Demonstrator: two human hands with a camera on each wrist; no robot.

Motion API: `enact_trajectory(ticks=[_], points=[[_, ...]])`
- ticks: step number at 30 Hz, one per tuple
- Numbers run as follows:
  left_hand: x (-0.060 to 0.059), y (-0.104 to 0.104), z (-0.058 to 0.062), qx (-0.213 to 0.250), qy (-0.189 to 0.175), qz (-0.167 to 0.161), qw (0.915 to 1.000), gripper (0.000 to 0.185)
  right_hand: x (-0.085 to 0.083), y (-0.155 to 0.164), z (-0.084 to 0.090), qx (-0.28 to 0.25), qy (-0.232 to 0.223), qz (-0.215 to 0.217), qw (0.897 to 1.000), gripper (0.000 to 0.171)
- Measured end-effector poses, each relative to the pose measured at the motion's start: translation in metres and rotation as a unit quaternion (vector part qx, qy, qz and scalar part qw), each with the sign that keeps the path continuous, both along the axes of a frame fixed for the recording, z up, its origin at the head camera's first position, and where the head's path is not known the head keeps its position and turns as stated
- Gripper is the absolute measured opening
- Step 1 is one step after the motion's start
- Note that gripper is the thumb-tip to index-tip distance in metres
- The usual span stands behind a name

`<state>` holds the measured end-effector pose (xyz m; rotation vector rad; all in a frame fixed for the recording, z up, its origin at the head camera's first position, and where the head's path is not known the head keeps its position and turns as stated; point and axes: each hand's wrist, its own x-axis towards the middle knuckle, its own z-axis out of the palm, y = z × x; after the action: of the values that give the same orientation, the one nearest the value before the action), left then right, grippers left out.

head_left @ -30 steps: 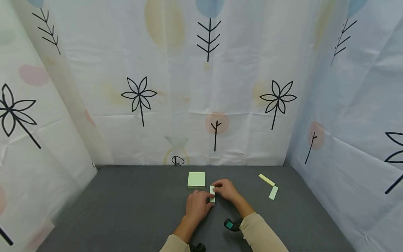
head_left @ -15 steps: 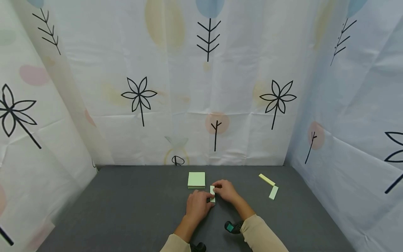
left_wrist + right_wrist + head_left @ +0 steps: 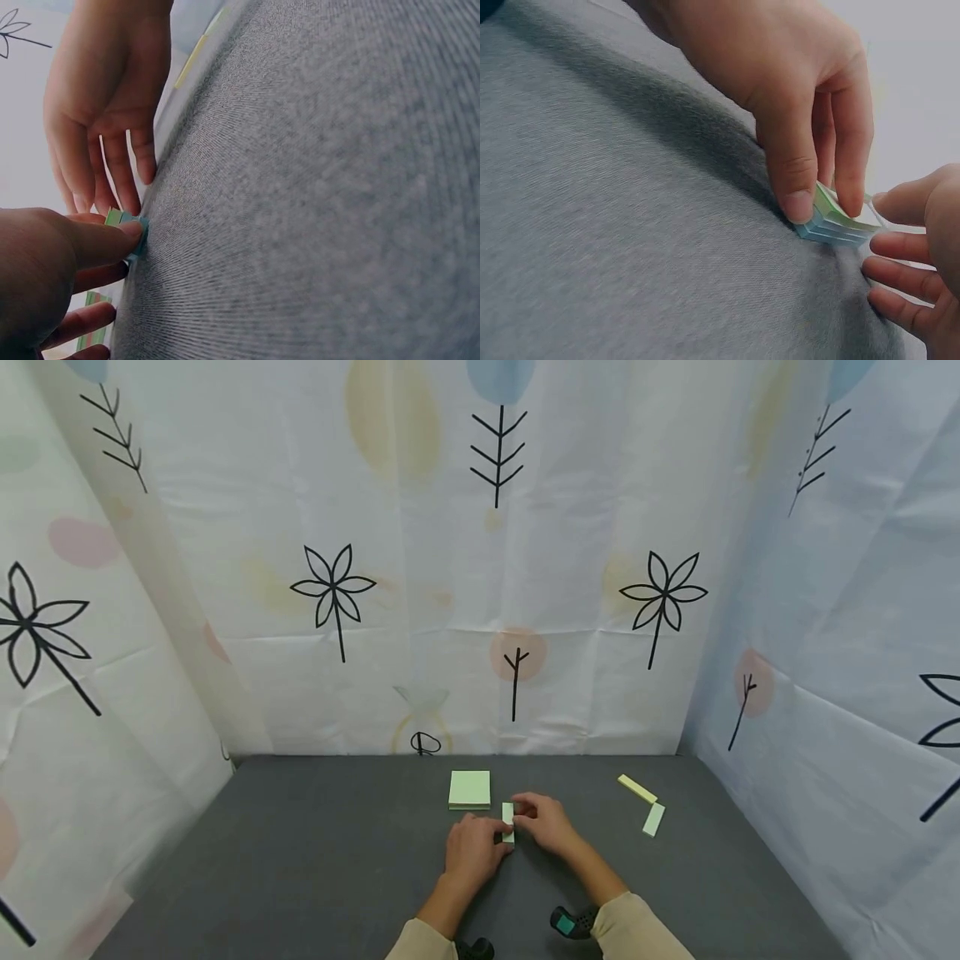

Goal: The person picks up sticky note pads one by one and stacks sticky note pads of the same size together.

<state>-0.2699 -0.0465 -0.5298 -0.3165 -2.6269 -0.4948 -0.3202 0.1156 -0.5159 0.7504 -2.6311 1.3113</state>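
A small stack of narrow sticky-note pads (image 3: 507,814), pale on top, lies on the grey cloth in front of me. In the right wrist view its layers (image 3: 832,229) show green over blue. My left hand (image 3: 472,847) pinches the near end of this stack; the left wrist view has the thumb (image 3: 112,238) along its side. Just right of the stack is my right hand (image 3: 546,820), its fingertips close to the edge and nothing held between them. Seen from the right wrist, the right hand's fingers (image 3: 904,277) are spread and lightly bent.
A square green sticky-note pad stack (image 3: 469,788) lies just behind the left hand. Off to the right, a yellow strip pad (image 3: 637,788) meets a pale green one (image 3: 654,819). Printed fabric walls (image 3: 420,635) rise around the grey tabletop (image 3: 330,843).
My right hand has let go of the far end of the narrow stack and drawn slightly to the right and toward me. The left hand keeps its pinch.
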Motion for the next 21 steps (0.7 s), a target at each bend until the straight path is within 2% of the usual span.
enact_trajectory(ticks=[4,9,13,21], points=[[0.0,0.0,0.001,0.001,-0.002,0.002,1.0,0.023,0.006,0.006,0.0,0.002,0.017,-0.002,1.0,0.029],[0.0,0.0,0.001,-0.003,0.002,0.003,1.0,0.025,0.008,0.018,0.002,0.006,0.042,-0.028,0.999,0.028],[0.001,0.0,0.001,-0.001,0.0,0.007,1.0,0.026,0.003,0.031,0.004,0.02,0.066,-0.063,0.996,0.028],[0.002,0.001,-0.001,0.014,0.002,0.008,0.9999,0.025,-0.014,0.062,0.007,0.093,0.101,-0.127,0.982,0.03]])
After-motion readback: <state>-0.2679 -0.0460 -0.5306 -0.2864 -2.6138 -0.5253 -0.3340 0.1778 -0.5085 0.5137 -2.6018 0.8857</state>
